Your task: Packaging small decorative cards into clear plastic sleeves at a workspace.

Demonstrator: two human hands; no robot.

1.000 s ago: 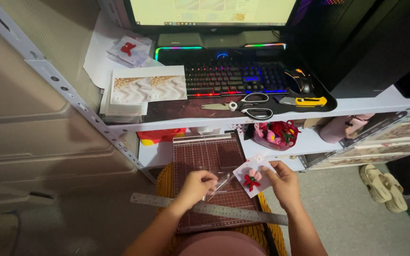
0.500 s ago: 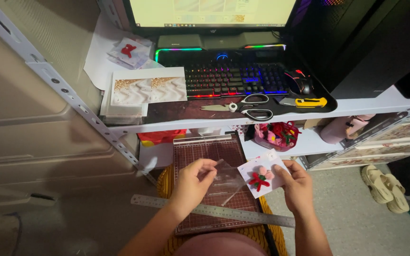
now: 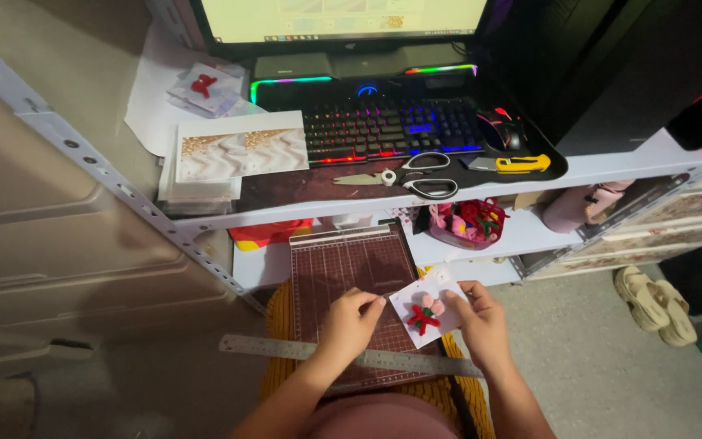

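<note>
Over cutting mat [image 3: 343, 268] | left hand [image 3: 349, 323], right hand [image 3: 481, 322] pinching white card [image 3: 426, 312]

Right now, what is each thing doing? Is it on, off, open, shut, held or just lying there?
Monitor: on, lit.
Keyboard: backlit.
Scissors: shut, lying on the shelf.
Knife: lying on the shelf.
Card: held by both hands, small flowers on it.
Left hand: pinching the card's edge.
Right hand: gripping the card.
Ruler: flat across the mat.
Mat: lying flat.
</note>
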